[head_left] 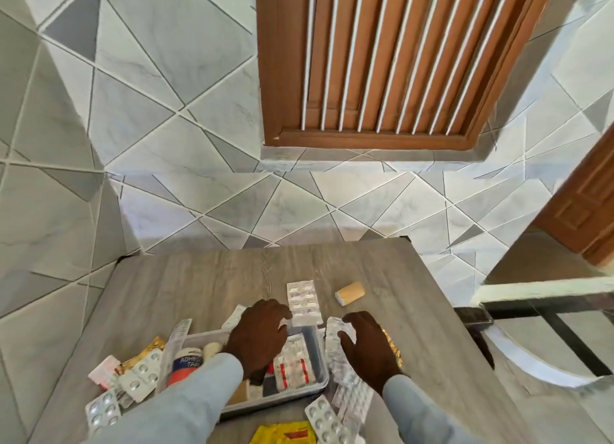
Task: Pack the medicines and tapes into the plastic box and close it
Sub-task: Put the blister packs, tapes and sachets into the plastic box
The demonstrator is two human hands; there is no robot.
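Observation:
A clear plastic box [318, 350] lies open on the wooden table, holding blister packs [294, 364], an adhesive tape roll [186, 365] and other items. My left hand [257, 335] hovers over the box's far rim, fingers curled, holding nothing that I can see. My right hand [367, 344] is to the right of the box, fingers spread above a pile of silver blister strips [349, 387]. Beyond the hands lie a white blister pack [304, 302] and a tan bandage roll [349, 292]. More blister packs [139, 375] lie left of the box.
A yellow packet [282, 434] and a silver strip [324, 422] lie at the near table edge. A gold foil pack [393, 347] sits under my right hand. The table [199, 277] stands against a tiled wall; a glass table [545, 314] is at right.

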